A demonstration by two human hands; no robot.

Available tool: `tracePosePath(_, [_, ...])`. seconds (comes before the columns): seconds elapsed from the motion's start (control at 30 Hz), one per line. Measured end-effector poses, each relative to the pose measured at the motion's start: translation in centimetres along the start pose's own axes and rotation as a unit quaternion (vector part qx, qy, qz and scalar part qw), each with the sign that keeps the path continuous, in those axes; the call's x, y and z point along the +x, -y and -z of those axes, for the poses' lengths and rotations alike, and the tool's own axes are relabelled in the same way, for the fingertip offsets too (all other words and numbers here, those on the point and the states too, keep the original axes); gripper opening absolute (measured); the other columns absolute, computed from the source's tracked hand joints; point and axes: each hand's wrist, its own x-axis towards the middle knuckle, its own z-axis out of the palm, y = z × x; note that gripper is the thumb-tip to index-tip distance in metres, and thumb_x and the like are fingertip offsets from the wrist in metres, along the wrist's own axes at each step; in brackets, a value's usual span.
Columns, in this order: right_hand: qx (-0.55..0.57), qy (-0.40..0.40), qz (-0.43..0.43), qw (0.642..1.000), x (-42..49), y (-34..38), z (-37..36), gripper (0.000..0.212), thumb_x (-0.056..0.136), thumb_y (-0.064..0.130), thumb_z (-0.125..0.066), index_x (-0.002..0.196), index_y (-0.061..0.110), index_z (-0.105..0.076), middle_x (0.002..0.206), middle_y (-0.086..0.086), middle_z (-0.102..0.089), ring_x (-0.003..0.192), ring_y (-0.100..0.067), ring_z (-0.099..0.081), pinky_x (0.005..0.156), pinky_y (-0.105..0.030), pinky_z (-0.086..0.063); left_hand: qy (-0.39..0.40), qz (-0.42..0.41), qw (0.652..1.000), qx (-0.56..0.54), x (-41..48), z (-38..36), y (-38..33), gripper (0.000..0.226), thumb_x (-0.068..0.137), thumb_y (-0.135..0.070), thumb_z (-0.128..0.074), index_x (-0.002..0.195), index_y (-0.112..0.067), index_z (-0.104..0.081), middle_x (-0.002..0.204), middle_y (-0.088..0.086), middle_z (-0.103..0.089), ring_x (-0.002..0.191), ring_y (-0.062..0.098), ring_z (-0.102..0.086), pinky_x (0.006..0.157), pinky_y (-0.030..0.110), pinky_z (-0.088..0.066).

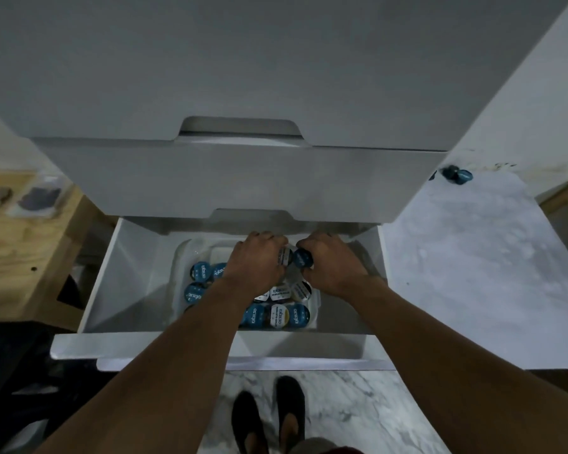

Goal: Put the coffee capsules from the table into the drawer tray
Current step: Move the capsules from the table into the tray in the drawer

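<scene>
Clearly the job is well advanced: the pulled-out drawer [105,267] holds a clear plastic tray [186,253], and that tray already carries a good number of coffee capsules [277,316], packed lid-up in rows along its near side and its left side. Both hands are down inside the drawer over the far part of the tray. The left hand [259,260] is curled around a capsule with a pale lid [285,255], and the right hand [332,262] has its fingers closed on a blue-lidded capsule [303,258]; the two capsules sit just beside each other, and I cannot tell whether they already rest on the tray or hang slightly above it. By my reading, this is the placing step for that pair. What is left seems small: one more blue capsule [458,175] lies on its side on the white marbled surface [473,257] to the right of the drawer unit, well apart from the tray, and it would need fetching; whether others wait out of view cannot be told. As for writing, the blue lids bear a white wordmark that looks like "L'OR" styling or similar, but it is turned sideways and too soft to read with confidence. The cream and white lids carry smaller dark print lines, equally illegible at this sharpness.
</scene>
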Motion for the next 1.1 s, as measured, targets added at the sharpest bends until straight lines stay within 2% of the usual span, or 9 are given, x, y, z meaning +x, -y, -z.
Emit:
tracePosePath(0.07, [-0.014,0.011,0.000,1.000,0.1,-0.1,-0.3,0.024,0.077,0.017,-0.061,0.101,0.012,-0.063,0.106,-0.013,-0.060,0.105,-0.032,-0.053,0.092,-0.038,-0.044,0.006,0.004,1.000,0.004,0.2,-0.3,0.2,0.047,0.082,-0.023,-0.063,0.128,-0.020,-0.053,0.123,0.006,-0.058,0.114,0.026,-0.049,0.095,0.043,-0.044])
tracePosePath(0.27, [-0.026,0.023,-0.018,0.999,-0.1,-0.3,-0.2,0.034,0.083,0.021,-0.065,0.115,0.011,-0.062,0.120,-0.015,-0.049,0.116,-0.030,-0.043,0.097,-0.045,-0.046,0.030,0.004,0.999,0.012,0.6,-0.8,0.0,0.049,0.082,-0.022,-0.065,0.129,-0.020,-0.051,0.124,0.008,-0.054,0.115,0.027,-0.047,0.096,0.043,-0.044])
tracePosePath(0.63, [-0.045,0.032,-0.022,0.998,0.8,-0.2,-0.7,0.037,0.082,0.020,-0.068,0.115,0.006,-0.061,0.122,-0.017,-0.045,0.113,-0.032,-0.047,0.094,-0.044,-0.048,0.065,0.014,0.997,0.029,1.3,-0.8,0.0,0.047,0.082,-0.021,-0.066,0.127,-0.016,-0.052,0.124,0.008,-0.054,0.117,0.028,-0.047,0.097,0.042,-0.044])
tracePosePath(1.1, [-0.062,0.048,-0.049,0.996,1.5,0.0,-1.3,0.037,0.085,0.018,-0.065,0.121,0.012,-0.058,0.125,-0.019,-0.041,0.108,-0.035,-0.054,0.094,-0.046,-0.050,0.083,0.016,0.996,-0.007,1.4,-1.3,0.7,0.041,0.084,-0.013,-0.063,0.124,-0.014,-0.055,0.120,0.011,-0.056,0.113,0.028,-0.052,0.094,0.040,-0.046])
